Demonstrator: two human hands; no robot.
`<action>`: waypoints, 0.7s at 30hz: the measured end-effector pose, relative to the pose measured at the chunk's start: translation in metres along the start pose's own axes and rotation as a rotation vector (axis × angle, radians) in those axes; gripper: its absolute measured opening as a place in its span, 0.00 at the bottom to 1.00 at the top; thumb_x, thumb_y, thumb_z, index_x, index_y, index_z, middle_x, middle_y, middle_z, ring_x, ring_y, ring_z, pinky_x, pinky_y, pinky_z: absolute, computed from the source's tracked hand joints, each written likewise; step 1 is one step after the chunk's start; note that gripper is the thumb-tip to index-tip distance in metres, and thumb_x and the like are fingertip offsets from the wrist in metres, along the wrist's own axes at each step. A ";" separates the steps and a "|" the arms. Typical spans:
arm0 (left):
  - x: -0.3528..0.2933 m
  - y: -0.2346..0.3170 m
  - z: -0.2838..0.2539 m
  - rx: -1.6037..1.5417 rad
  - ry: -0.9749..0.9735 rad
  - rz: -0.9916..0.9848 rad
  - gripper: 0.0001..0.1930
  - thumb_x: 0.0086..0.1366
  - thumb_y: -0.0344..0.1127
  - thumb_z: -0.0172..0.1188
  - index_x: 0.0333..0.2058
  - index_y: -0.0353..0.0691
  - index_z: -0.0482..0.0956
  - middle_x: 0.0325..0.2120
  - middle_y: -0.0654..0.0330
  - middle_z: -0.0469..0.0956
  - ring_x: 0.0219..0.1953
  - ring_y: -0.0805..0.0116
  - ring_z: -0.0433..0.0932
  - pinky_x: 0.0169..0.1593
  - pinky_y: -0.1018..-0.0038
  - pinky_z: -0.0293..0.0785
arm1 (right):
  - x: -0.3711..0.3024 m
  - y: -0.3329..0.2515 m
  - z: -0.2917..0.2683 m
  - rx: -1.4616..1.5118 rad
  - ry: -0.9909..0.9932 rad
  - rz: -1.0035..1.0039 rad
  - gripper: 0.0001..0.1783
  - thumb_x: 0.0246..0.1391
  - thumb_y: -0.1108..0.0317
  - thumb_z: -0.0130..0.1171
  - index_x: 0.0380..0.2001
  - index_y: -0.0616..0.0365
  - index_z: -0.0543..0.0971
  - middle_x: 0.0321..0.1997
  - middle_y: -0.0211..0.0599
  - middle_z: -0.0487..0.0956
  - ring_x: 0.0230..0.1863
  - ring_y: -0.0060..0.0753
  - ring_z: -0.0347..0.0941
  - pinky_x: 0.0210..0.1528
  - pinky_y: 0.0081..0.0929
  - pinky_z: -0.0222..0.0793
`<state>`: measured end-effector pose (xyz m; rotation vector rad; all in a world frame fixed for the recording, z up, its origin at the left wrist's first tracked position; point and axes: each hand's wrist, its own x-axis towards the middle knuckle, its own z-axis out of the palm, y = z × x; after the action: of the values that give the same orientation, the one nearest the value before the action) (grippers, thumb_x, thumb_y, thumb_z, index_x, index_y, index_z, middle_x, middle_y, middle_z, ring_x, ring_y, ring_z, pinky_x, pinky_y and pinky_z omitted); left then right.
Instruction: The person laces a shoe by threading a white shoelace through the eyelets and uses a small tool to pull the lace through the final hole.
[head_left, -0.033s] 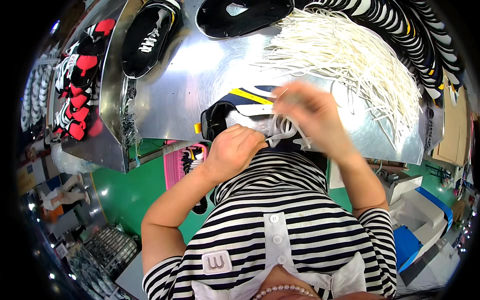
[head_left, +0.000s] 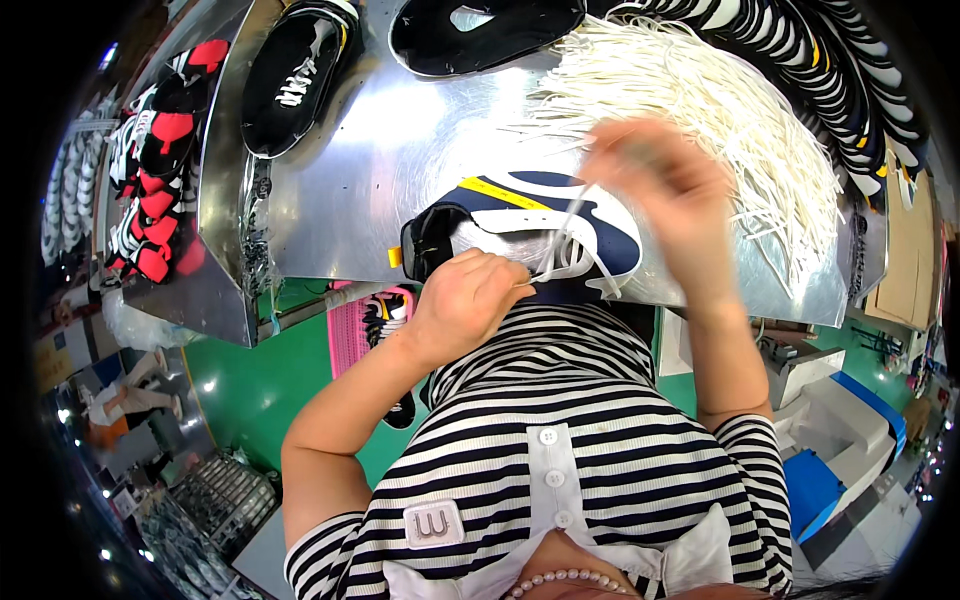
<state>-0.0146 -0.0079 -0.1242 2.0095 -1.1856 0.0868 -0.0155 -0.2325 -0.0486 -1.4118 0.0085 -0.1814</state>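
Observation:
A navy and white shoe upper [head_left: 618, 238] with a yellow stripe lies sideways at the metal table's near edge, its dark collar to the left. My left hand [head_left: 465, 305] is closed at its near side, thumb and fingers pinching the edge by the lace holes. Above the toe, my right hand [head_left: 660, 175] is raised and smeared by motion. A white shoelace [head_left: 572, 222] runs taut from the upper to its closed fingers. More of the lace is looped loosely over the upper's opening.
A large heap of white laces [head_left: 690, 110] covers the table's right. Rows of dark uppers [head_left: 800, 60] stand behind it. Two black uppers, one at far left [head_left: 300, 80] and one at far middle [head_left: 485, 35], lie on the table. Red-and-black uppers [head_left: 165, 170] hang at left; a pink basket [head_left: 345, 340] stands below.
My right hand has moved up and to the right, away from the upper, drawing the shoelace out straighter and uncovering the toe. My left hand stays in place.

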 end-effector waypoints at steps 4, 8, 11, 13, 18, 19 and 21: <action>0.002 0.001 -0.004 -0.138 -0.015 -0.201 0.27 0.56 0.35 0.71 0.49 0.34 0.67 0.30 0.54 0.80 0.32 0.53 0.80 0.35 0.65 0.76 | 0.010 0.029 -0.009 -0.149 -0.072 0.030 0.10 0.55 0.73 0.64 0.41 0.59 0.83 0.36 0.30 0.84 0.39 0.18 0.77 0.45 0.19 0.73; 0.012 0.010 -0.016 -0.315 -0.027 -0.630 0.43 0.59 0.44 0.70 0.62 0.32 0.52 0.40 0.42 0.80 0.41 0.45 0.82 0.45 0.60 0.77 | -0.010 0.066 0.013 -0.207 -0.140 0.255 0.07 0.54 0.72 0.64 0.37 0.61 0.82 0.30 0.27 0.81 0.33 0.14 0.72 0.39 0.17 0.69; 0.016 -0.002 -0.008 -0.270 0.093 -0.716 0.34 0.60 0.47 0.68 0.58 0.37 0.65 0.37 0.44 0.80 0.38 0.48 0.81 0.42 0.61 0.76 | -0.004 0.062 0.021 -0.219 -0.188 0.311 0.06 0.55 0.71 0.64 0.34 0.61 0.81 0.27 0.25 0.79 0.30 0.14 0.70 0.34 0.17 0.66; 0.020 0.003 -0.006 -0.083 0.129 -0.742 0.30 0.60 0.49 0.68 0.55 0.39 0.70 0.35 0.46 0.80 0.35 0.51 0.81 0.39 0.62 0.75 | -0.002 0.061 0.021 -0.235 -0.224 0.319 0.05 0.55 0.71 0.63 0.34 0.61 0.81 0.28 0.27 0.79 0.30 0.16 0.71 0.33 0.18 0.66; 0.019 0.001 0.007 -0.133 0.280 -0.713 0.23 0.55 0.38 0.69 0.49 0.43 0.75 0.31 0.52 0.80 0.34 0.54 0.80 0.37 0.63 0.74 | -0.012 0.063 0.013 -0.411 -0.173 0.092 0.12 0.58 0.68 0.62 0.44 0.60 0.78 0.34 0.40 0.81 0.32 0.31 0.77 0.36 0.24 0.70; 0.017 0.002 0.005 -0.135 0.261 -0.729 0.22 0.56 0.35 0.69 0.49 0.40 0.74 0.33 0.53 0.81 0.36 0.60 0.80 0.40 0.67 0.74 | -0.017 0.056 0.012 -0.432 -0.150 0.088 0.14 0.59 0.67 0.61 0.46 0.60 0.77 0.35 0.43 0.81 0.32 0.34 0.78 0.36 0.25 0.71; 0.019 0.005 0.000 -0.149 0.216 -0.749 0.21 0.58 0.28 0.68 0.49 0.35 0.72 0.38 0.55 0.81 0.40 0.72 0.80 0.46 0.75 0.75 | -0.027 0.043 0.007 -0.537 -0.198 0.153 0.14 0.60 0.67 0.60 0.48 0.59 0.74 0.33 0.45 0.82 0.33 0.41 0.81 0.36 0.31 0.74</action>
<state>-0.0075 -0.0227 -0.1134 2.1179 -0.2523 -0.1520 -0.0361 -0.2162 -0.0921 -1.9513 0.0015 0.0982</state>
